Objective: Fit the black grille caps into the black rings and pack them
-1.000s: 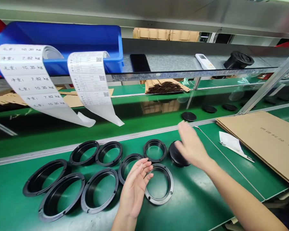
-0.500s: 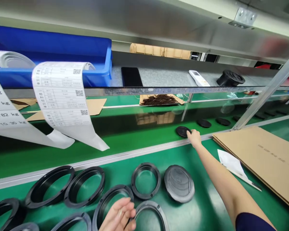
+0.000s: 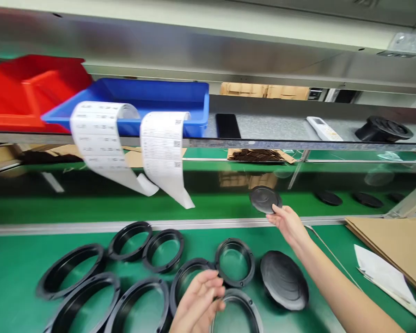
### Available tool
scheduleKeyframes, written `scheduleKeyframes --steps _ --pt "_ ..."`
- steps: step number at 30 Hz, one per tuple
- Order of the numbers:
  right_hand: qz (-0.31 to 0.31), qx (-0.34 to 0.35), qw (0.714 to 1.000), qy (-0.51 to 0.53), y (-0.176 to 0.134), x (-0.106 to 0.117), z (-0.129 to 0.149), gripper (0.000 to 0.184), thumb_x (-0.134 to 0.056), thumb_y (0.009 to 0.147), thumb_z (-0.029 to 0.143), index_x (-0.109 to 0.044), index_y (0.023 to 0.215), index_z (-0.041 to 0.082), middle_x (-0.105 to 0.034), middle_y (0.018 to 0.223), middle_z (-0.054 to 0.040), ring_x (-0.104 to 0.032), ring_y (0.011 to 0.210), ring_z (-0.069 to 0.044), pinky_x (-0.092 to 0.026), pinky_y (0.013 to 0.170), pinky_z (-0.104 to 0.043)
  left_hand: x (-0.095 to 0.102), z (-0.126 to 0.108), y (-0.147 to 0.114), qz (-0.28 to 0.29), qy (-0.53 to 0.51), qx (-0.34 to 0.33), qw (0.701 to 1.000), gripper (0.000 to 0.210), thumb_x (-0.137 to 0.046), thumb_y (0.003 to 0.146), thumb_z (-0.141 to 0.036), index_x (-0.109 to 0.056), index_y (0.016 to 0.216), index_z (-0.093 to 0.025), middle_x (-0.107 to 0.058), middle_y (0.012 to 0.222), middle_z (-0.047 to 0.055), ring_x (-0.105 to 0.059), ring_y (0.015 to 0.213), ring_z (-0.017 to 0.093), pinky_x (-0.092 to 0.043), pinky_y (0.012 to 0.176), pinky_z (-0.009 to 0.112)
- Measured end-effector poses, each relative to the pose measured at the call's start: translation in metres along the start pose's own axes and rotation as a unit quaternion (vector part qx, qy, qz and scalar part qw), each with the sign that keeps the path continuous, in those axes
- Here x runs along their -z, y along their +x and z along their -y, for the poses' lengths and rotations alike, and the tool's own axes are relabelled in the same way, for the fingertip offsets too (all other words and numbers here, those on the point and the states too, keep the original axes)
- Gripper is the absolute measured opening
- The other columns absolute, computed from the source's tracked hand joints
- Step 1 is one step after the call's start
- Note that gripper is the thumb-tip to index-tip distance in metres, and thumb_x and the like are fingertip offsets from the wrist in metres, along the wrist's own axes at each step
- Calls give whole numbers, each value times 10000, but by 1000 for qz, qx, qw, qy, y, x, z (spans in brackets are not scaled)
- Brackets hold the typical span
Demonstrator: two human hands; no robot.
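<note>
Right hand with its grip closed, thumb and fingers pinching the near right edge of a black disc; the disc is tilted over the green strip behind the metal rail; three similar discs lie farther right along this strip, a stretch of green separating them from the held one; left hand with its grip half open, fingers loosely curled and holding nothing, over the nearer black rings on the counter; a round black cover sits right of the rings, with a narrow band of counter between its edge and the right forearm; cardboard sheets and white paper bound the space at far right.
</note>
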State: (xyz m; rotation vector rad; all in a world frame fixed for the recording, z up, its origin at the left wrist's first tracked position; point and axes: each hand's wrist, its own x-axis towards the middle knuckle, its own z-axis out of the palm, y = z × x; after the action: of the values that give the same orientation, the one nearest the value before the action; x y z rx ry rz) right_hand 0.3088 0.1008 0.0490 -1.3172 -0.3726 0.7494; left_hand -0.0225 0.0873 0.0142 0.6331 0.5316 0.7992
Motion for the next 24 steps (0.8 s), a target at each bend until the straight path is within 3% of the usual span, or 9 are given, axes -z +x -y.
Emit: scheduleKeyframes --steps 4,8,10,11,13,15,17,20,24 --pt "239 -46 967 74 -134 -33 -27 463 -911 824 395 -504 905 188 -658 868 -57 -697 794 -223 -616 674 -254 -11 10 -8 98 -53 -99 989 645 -864 810 -484 -586 1369 -320 -473 1478 65 -397 1370 299 -407 1093 399" --pt "350 -133 924 72 -221 -51 -60 446 -802 918 516 -527 1027 182 -665 885 -56 -695 801 -201 -601 676 -241 -2 12 -11 172 -116 -23 978 839 -720 757 -804 -669 1251 -127 -667 1168 158 -646 927 263 -530 731 306" --pt "395 -110 912 -13 -232 -54 -71 505 -661 962 656 -557 996 163 -659 809 -70 -681 718 -214 -584 611 -267 2 7 -14 167 -152 -5 974 912 -715 716 -843 -668 1242 -101 -676 1143 166 -654 889 291 -530 680 325" --pt "398 -56 912 -78 -231 -52 -72 537 -595 973 700 -567 945 165 -647 766 -67 -665 680 -220 -572 592 -286 3 4 -14 157 -171 -16 973 882 -737 712 -821 -668 1245 -121 -664 1192 153 -647 967 320 -541 743 352" --pt "315 123 916 -216 -221 -46 -67 535 -529 992 707 -585 909 181 -636 779 -68 -641 708 -238 -559 644 -335 1 -2 -15 146 -193 -37 970 769 -785 728 -745 -689 1218 -159 -648 1257 114 -581 1156 354 -511 939 407" --pt "194 322 873 -311 -210 -37 -55 434 -520 1023 628 -638 1034 210 -638 938 -81 -620 881 -269 -541 812 -402 -1 -5 -16 164 -198 -17 966 706 -782 762 -712 -706 1196 -161 -663 1240 99 -529 1246 351 -450 1055 421" --pt "152 443 809 -355 -204 -32 -42 360 -456 1067 545 -651 1213 279 -582 1174 -90 -542 1105 -300 -476 973 -473 -3 -5 -16 199 -198 25 959 699 -754 799 -705 -702 1215 -146 -673 1224 102 -509 1277 348 -426 1091 418" --pt "194 499 747 -394 -200 -32 -33 361 -370 1105 482 -635 1316 358 -463 1364 -74 -405 1268 -321 -405 1060 -545 -4 -1 -17 224 -203 62 951 658 -742 834 -674 -698 1231 -151 -670 1239 85 -516 1281 330 -424 1103 396" --pt "213 483 745 -406 -197 -36 -41 435 -310 1116 496 -651 1303 300 -429 1423 -89 -323 1322 -342 -354 1092 -602 -5 4 -17 205 -207 66 954 568 -776 844 -601 -710 1196 -160 -676 1231 71 -572 1222 300 -440 1093 365"
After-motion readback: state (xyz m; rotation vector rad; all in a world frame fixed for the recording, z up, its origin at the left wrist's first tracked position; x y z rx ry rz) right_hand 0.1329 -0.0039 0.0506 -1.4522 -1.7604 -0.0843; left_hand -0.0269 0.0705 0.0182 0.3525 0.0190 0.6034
